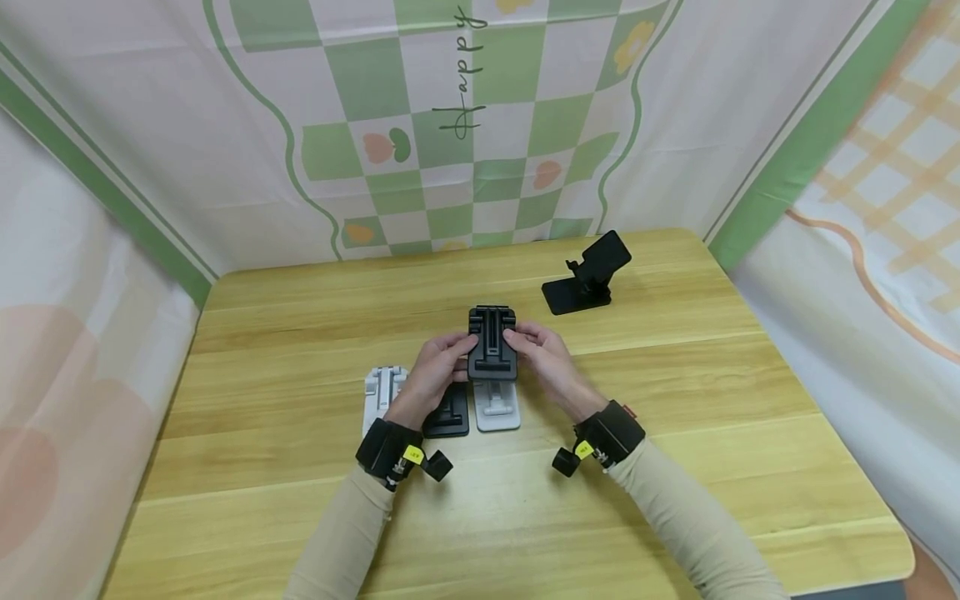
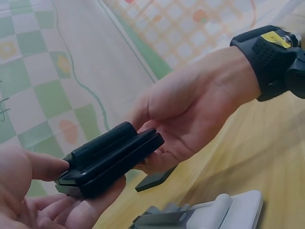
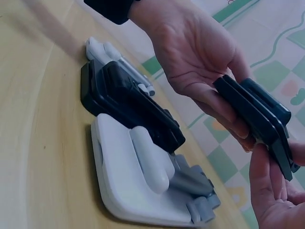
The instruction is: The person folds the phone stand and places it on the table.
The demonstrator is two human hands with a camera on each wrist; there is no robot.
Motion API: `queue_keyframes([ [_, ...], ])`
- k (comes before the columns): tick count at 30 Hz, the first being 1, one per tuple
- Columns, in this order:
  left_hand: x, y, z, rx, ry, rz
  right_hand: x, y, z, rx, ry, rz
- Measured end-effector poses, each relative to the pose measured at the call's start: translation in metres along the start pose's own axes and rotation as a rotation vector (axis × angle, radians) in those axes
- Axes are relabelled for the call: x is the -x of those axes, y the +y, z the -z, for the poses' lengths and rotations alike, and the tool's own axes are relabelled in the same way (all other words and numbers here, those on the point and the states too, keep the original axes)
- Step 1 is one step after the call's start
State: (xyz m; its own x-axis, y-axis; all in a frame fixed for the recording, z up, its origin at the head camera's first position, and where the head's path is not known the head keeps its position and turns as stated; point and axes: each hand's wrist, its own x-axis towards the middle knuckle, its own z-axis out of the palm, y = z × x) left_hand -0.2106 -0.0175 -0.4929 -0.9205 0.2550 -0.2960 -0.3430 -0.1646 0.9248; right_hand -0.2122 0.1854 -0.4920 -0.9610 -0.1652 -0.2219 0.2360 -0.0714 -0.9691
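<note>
A folded black phone stand [image 1: 492, 350] is held up between both hands, its hinged arm side facing upward in the head view. My left hand [image 1: 431, 375] pinches its left edge, thumb on top and fingers underneath. On the opposite edge, my right hand [image 1: 553, 367] grips it the same way. Below it on the table lies a folded white phone stand [image 1: 497, 412], partly covered in the head view. Beside that one is another folded black phone stand [image 1: 447, 417]. A second folded white stand [image 1: 381, 393] lies farther left, partly hidden by my left hand and wrist.
An unfolded black phone stand [image 1: 592, 275] stands upright toward the back right of the wooden table [image 1: 712, 400]. Behind the table hangs a green-and-white checked cloth [image 1: 450, 167], with more patterned cloth at both sides. Each wrist wears a black strap with a small camera.
</note>
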Motion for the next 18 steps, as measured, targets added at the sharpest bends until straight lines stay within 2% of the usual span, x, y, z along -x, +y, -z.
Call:
queue_keyframes([
  [5,0.000,-0.001,-0.001,-0.067,0.000,-0.005,0.002,0.001,0.013,0.069,0.000,-0.041],
  [12,0.001,0.001,0.001,-0.031,-0.008,-0.004,0.011,0.008,0.043,0.148,-0.079,-0.077],
  [18,0.003,0.000,0.003,-0.037,-0.028,-0.014,0.020,0.018,0.067,0.232,-0.095,-0.098],
])
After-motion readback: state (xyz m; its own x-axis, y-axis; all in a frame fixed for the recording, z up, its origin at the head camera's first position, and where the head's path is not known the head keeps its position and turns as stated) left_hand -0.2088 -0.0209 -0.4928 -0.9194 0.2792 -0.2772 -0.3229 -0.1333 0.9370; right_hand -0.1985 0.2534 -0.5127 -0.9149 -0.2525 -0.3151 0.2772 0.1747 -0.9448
